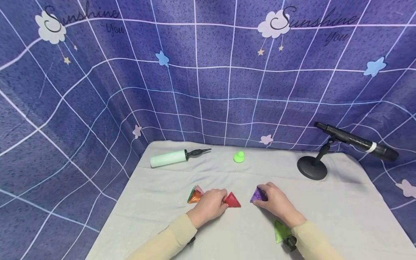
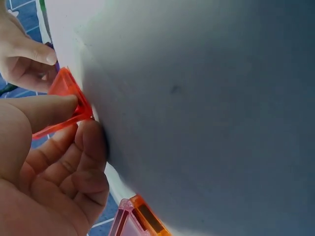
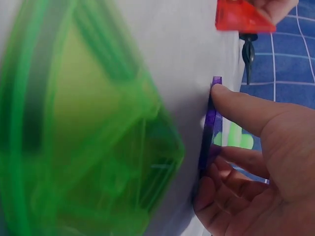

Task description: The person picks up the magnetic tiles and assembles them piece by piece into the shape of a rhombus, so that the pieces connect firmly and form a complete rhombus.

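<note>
My left hand (image 1: pixel 210 203) pinches a red translucent triangular tile (image 1: pixel 232 200) by its corner, the thumb lying over its face in the left wrist view. To the right, my right hand (image 1: pixel 276 200) grips a purple triangular tile (image 1: pixel 258 194) between thumb and fingers. In the right wrist view the purple tile (image 3: pixel 210 123) shows edge-on, low over the white cloth. Behind the left hand, an orange tile (image 1: pixel 195 196) leans together with a pink tile (image 1: pixel 199 189) and a green-edged one, partly hidden by that hand. A green triangular tile (image 1: pixel 281 231) is beside the right wrist.
A pale green hand pump (image 1: pixel 169 158) with a black nozzle lies at the back left. A small bright green duck (image 1: pixel 239 157) stands at the back middle. A black tube on a round-based stand (image 1: pixel 312 168) is at the back right. Behind hangs a blue gridded curtain (image 1: pixel 211 83).
</note>
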A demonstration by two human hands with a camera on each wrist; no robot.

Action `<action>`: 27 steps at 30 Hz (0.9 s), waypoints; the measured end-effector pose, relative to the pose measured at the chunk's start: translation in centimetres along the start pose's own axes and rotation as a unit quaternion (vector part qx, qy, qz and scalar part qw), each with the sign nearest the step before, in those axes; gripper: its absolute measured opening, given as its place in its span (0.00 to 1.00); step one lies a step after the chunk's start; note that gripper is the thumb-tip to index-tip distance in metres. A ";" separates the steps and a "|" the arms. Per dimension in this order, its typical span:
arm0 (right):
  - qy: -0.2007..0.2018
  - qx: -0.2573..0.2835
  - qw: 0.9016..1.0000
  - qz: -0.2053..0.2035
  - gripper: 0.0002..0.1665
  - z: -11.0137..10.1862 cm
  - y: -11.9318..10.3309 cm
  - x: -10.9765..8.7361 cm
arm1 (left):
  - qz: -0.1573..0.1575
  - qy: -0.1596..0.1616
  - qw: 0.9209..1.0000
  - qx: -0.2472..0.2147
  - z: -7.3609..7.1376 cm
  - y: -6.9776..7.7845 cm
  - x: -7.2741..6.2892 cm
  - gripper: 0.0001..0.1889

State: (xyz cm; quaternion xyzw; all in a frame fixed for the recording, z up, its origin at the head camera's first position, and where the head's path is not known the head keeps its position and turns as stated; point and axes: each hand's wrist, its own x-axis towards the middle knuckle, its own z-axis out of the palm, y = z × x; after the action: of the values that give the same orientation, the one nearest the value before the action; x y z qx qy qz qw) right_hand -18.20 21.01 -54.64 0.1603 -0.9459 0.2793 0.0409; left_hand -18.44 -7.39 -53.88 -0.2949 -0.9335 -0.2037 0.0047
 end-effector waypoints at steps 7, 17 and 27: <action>-0.002 0.001 1.000 -0.021 0.37 0.9 -1.3 0.3 | -0.013 0.029 0.999 0.021 0.3 -0.1 0.5 0.19; -0.005 0.012 1.000 -0.023 0.37 2.1 -2.9 0.9 | -0.038 0.037 0.997 0.052 0.5 0.0 1.5 0.14; 0.005 0.011 0.998 -0.060 0.32 3.4 -4.6 1.4 | -0.053 0.035 0.996 0.068 0.9 0.3 2.4 0.12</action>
State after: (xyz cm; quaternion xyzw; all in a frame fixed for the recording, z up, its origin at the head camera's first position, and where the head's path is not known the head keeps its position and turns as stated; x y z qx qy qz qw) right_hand -18.00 15.11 -54.86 0.2162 -0.9311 0.2873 0.0608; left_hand -20.17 -5.48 -54.30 -0.2365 -0.9589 -0.1495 0.0463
